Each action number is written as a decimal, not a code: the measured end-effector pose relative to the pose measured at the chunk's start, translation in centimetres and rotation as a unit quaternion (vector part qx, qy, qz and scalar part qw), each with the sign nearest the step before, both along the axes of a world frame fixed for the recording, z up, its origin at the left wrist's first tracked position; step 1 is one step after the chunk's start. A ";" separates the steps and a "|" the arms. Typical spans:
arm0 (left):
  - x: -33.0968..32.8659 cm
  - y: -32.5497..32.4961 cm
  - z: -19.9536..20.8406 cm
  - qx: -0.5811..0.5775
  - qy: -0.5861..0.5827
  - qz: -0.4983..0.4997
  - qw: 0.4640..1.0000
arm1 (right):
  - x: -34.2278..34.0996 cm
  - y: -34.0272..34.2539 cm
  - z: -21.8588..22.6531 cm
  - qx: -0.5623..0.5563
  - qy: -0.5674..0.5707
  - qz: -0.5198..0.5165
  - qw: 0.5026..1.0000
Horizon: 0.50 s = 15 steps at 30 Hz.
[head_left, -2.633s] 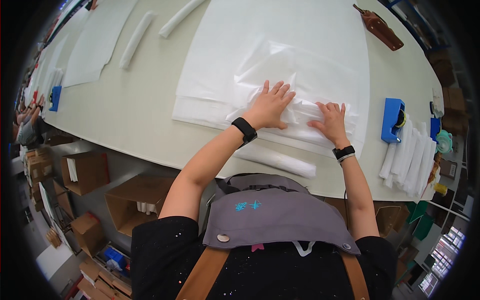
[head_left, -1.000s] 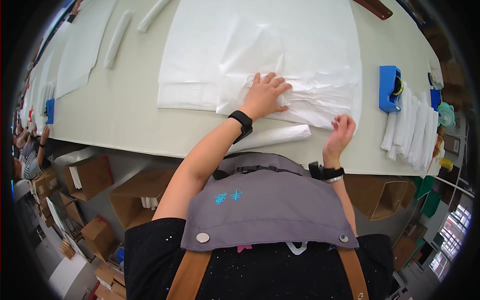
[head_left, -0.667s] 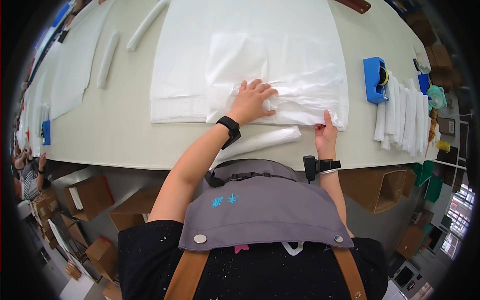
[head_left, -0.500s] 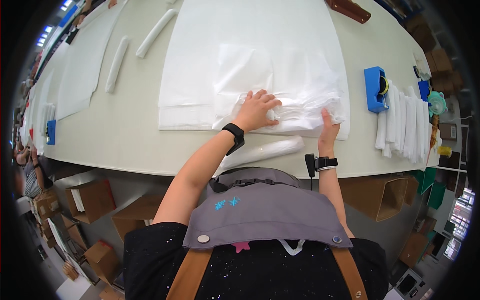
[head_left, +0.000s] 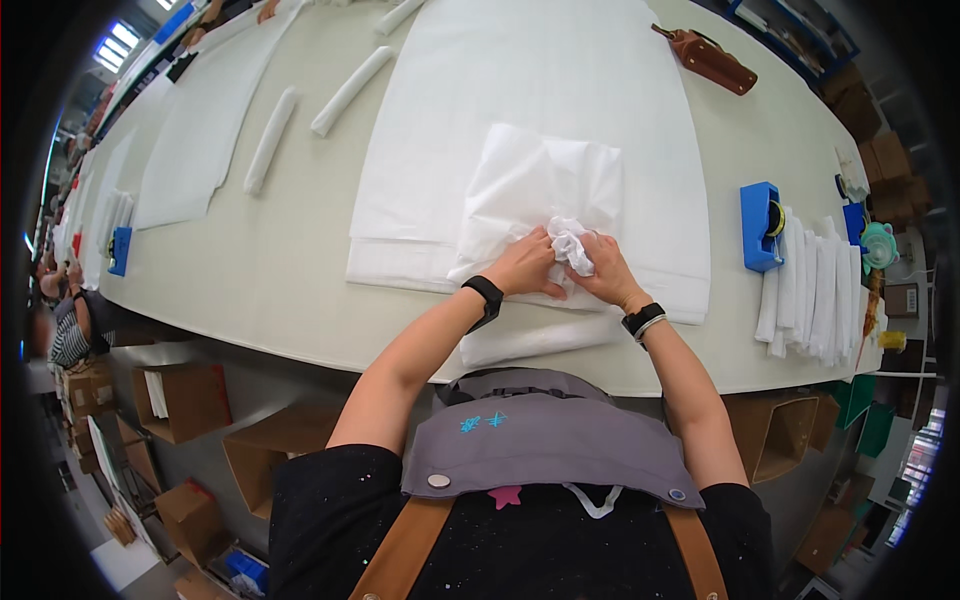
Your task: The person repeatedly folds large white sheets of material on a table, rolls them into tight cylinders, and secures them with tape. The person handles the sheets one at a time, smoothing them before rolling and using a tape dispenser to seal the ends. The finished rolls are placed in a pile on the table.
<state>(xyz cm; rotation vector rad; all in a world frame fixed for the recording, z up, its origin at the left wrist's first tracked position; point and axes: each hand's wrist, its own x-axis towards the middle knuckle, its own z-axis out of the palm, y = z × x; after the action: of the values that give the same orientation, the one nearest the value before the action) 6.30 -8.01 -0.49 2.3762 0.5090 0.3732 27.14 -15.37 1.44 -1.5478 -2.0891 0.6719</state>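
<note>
Between left hand (head_left: 525, 267) and right hand (head_left: 610, 274), a bunched white sheet (head_left: 568, 240), pinched in the fingers (head_left: 540, 240) of both

On table (head_left: 230, 260): large sheet (head_left: 540, 70), centre. On its near part: smaller sheet (head_left: 510, 190), bunched portion between left hand (head_left: 530, 264) and right hand (head_left: 603, 274). Before large sheet, along table's near edge: single roll (head_left: 535, 340). Left of large sheet: loose rolls (head_left: 352, 91). Right: tape dispenser (head_left: 758, 230); row of rolls (head_left: 812, 295) just beside it, rightward. Behind dispenser: pouch (head_left: 714, 65).
</note>
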 end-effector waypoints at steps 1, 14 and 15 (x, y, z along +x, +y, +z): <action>-0.1 -0.1 0.3 -0.063 0.001 0.037 0.997 | 0.0 0.1 -0.3 -0.001 0.004 -0.006 1.000; -0.8 -0.3 1.0 0.174 0.052 -0.003 0.983 | 1.5 1.6 0.5 -0.218 0.321 -0.097 0.916; -0.6 0.1 1.0 0.154 0.043 -0.002 0.987 | 2.0 1.7 0.9 -0.196 0.334 -0.105 0.916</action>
<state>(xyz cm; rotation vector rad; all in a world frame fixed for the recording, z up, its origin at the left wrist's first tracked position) 5.69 -7.93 0.52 2.7007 0.5159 0.3714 29.12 -13.72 2.29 -1.4250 -1.3094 1.3704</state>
